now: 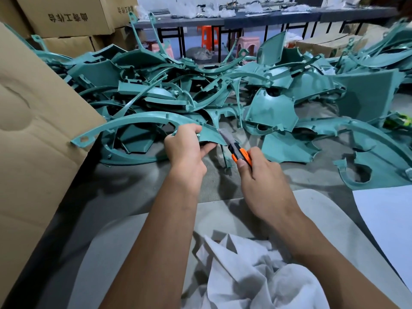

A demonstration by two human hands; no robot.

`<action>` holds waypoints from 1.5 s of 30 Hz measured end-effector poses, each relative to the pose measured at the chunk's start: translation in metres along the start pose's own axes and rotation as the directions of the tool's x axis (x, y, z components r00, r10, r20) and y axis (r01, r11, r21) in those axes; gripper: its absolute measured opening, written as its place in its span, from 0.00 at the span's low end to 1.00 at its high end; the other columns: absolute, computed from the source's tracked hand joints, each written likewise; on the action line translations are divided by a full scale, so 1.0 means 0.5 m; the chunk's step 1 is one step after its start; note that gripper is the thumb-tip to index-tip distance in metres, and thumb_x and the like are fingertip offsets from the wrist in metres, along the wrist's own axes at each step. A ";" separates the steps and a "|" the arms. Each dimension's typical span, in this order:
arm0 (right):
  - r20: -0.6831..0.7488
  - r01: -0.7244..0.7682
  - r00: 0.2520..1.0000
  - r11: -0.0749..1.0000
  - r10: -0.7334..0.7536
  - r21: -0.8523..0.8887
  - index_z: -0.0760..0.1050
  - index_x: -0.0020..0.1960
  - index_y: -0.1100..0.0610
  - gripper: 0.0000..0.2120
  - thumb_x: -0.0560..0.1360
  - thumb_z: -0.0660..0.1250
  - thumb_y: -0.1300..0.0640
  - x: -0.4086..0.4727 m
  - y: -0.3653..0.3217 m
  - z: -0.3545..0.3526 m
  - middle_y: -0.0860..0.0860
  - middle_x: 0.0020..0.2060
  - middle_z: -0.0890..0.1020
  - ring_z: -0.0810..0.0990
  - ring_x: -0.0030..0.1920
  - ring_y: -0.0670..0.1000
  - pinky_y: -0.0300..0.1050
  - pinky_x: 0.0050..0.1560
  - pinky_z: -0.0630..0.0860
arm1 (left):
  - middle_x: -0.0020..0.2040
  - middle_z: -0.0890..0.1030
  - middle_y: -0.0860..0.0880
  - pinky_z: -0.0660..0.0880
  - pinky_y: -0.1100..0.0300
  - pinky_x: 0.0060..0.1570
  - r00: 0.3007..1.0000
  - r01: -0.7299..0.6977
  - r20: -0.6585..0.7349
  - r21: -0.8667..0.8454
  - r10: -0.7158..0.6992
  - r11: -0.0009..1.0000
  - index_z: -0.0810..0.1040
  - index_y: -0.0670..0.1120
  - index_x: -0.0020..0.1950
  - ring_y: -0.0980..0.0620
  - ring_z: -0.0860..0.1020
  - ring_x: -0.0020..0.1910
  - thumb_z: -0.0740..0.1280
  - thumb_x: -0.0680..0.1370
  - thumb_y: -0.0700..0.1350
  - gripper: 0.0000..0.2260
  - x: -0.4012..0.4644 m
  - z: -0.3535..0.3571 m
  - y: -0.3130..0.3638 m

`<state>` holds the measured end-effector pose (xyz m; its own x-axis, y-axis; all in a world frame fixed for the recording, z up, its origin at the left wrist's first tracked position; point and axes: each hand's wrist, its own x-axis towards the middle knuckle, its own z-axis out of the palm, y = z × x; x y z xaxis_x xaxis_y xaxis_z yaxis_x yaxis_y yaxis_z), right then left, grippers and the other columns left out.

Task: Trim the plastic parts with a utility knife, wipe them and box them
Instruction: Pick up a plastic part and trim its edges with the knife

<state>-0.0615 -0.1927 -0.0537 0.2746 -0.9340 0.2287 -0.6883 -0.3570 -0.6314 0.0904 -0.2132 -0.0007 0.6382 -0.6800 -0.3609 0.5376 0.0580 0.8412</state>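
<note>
My left hand [186, 148] grips the right end of a long curved teal plastic part [133, 120] that arches away to the left above the floor. In my right hand [259, 172] I hold an orange and black utility knife [239, 153]; its blade lies against the part's right edge, just beside my left thumb. A crumpled white cloth [245, 270] rests on my lap at the bottom of the view.
A big heap of teal plastic parts [223, 85] covers the grey floor ahead and to the right. A large open cardboard box [33, 141] stands at my left, with more cartons [66, 18] stacked behind it. A white sheet [385, 219] lies at the right. Tables and plastic stools stand at the back.
</note>
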 end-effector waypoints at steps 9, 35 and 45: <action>0.027 -0.134 0.991 0.990 0.133 0.051 0.65 0.45 0.49 0.13 0.87 0.55 0.47 0.015 0.019 -0.003 0.51 0.38 0.77 0.75 0.35 0.50 0.47 0.32 0.63 | 0.55 0.81 0.39 0.82 0.57 0.34 0.999 -0.032 -0.002 0.007 0.032 0.999 0.77 0.38 0.52 0.42 0.84 0.47 0.67 0.74 0.33 0.07 0.002 -0.008 -0.002; -0.228 0.443 0.888 0.874 -0.398 0.201 0.71 0.56 0.53 0.03 0.86 0.62 0.54 0.025 0.037 -0.044 0.46 0.35 0.77 0.74 0.33 0.49 0.50 0.32 0.69 | 0.38 0.85 0.53 0.77 0.65 0.37 0.744 -0.664 0.092 0.208 0.662 0.718 0.76 0.48 0.55 0.60 0.82 0.37 0.73 0.78 0.41 0.08 -0.002 -0.131 0.024; 0.119 0.510 0.839 0.843 -0.532 0.171 0.73 0.45 0.51 0.11 0.83 0.64 0.46 0.000 0.004 -0.011 0.44 0.32 0.74 0.74 0.34 0.46 0.53 0.36 0.70 | 0.57 0.78 0.41 0.75 0.55 0.53 0.786 -0.596 0.009 0.277 0.618 0.754 0.71 0.45 0.55 0.49 0.76 0.51 0.67 0.82 0.44 0.06 0.033 -0.135 0.032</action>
<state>-0.0666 -0.1933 -0.0509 0.6759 -0.5915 0.4397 -0.3253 -0.7747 -0.5422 0.1467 -0.1740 -0.0203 0.8289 -0.5056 0.2394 -0.1272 0.2464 0.9608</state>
